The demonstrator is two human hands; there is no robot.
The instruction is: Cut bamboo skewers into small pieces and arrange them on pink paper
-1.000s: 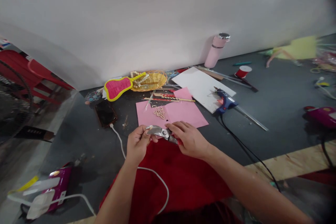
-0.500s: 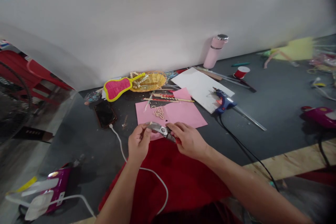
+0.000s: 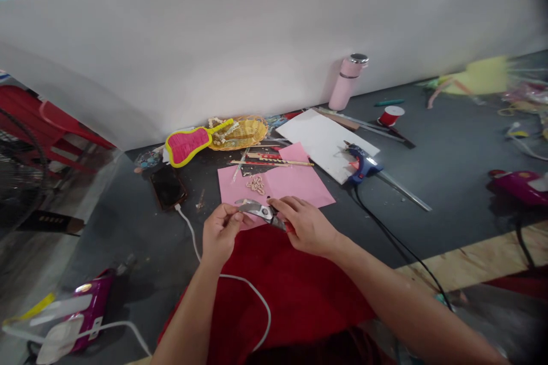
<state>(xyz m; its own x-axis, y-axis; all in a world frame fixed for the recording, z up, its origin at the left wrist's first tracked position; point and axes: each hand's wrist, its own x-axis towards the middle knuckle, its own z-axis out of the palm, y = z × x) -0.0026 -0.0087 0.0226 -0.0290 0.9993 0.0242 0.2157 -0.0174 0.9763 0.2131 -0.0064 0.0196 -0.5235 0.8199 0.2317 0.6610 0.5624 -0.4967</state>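
My right hand (image 3: 306, 225) is wrapped round the handles of a pair of pruning shears (image 3: 259, 210), with a bit of red handle showing under the fingers. The metal blades point left. At their tips my left hand (image 3: 220, 231) pinches something too small to make out between thumb and forefinger. Both hands are over the near edge of the pink paper (image 3: 299, 185). Just beyond the blades, a small heap of pale beige pieces (image 3: 256, 185) lies on that paper. Several thin patterned sticks (image 3: 274, 161) lie along its far side.
A blue glue gun (image 3: 363, 164) rests by a white board (image 3: 317, 134) on the right. Behind are a wicker basket (image 3: 248, 132), a pink-and-yellow hand mirror shape (image 3: 188, 145) and a pink flask (image 3: 347, 82). Left lies a phone (image 3: 168, 188) with a white cable (image 3: 193, 234).
My left hand has drawn slightly left, away from the shears, and more of the blades shows between the hands. My right hand keeps its grip. The whole view has shifted a little.
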